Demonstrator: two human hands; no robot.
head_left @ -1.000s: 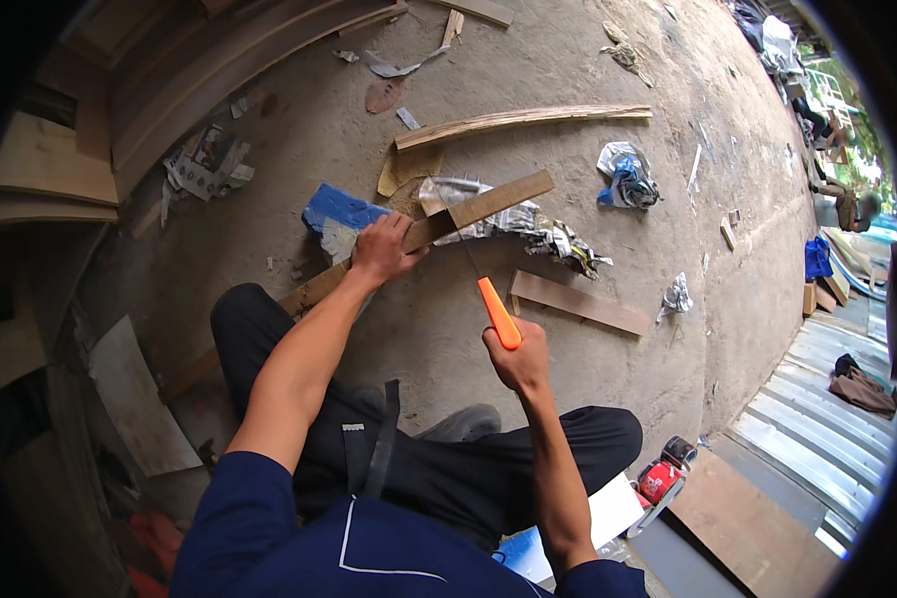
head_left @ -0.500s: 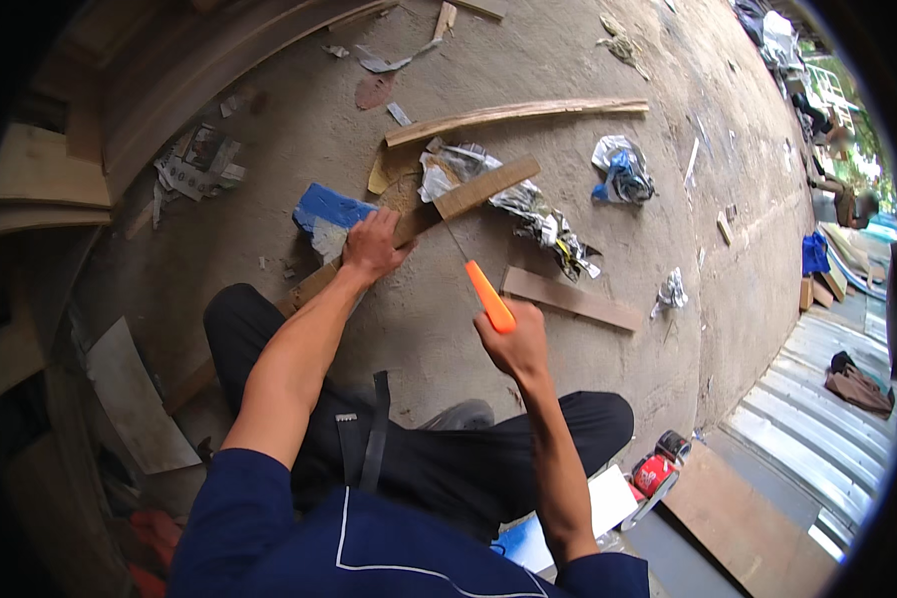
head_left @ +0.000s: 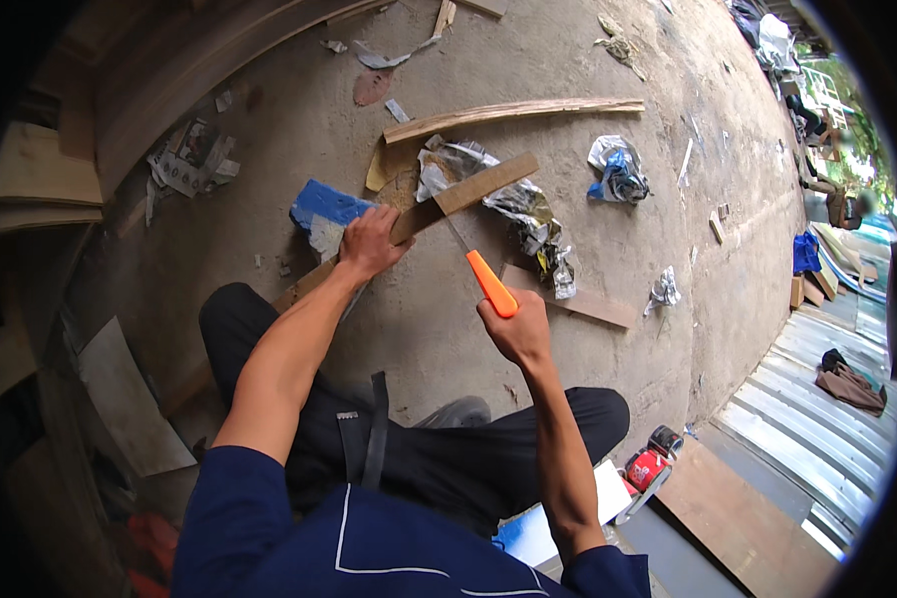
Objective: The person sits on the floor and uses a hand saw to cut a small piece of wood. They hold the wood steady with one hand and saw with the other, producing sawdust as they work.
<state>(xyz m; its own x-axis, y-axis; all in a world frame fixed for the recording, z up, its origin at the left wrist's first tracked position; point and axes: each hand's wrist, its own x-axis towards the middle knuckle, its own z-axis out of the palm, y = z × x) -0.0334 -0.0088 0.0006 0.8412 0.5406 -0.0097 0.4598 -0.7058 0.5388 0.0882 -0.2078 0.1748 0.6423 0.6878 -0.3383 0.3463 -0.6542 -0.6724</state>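
A long brown wooden board (head_left: 488, 184) slants from lower left to upper right in front of me. Its middle lies near a blue-painted block (head_left: 334, 206), though my hand partly hides the contact. My left hand (head_left: 371, 242) is wrapped over the board, left of the saw. In my right hand (head_left: 516, 329) is the orange handle of a handsaw (head_left: 491, 283), gripped at its near end. The saw's thin blade meets the board's near edge at a joint or cut line; the rest of the blade is hidden by the wood.
Crumpled silver wrapping (head_left: 536, 214) lies under and beyond the board. Farther off is a long wood strip (head_left: 513, 118); a flat plank (head_left: 578, 297) rests to the right. A crumpled blue-and-white bag (head_left: 618, 169) sits beyond it. Red tape-like rolls (head_left: 648, 466) are by my right knee.
My right hand has pushed the saw slightly forward, and less blade shows before the board. The loose end of the silver wrapping has swung toward me. My left hand stays on the board.
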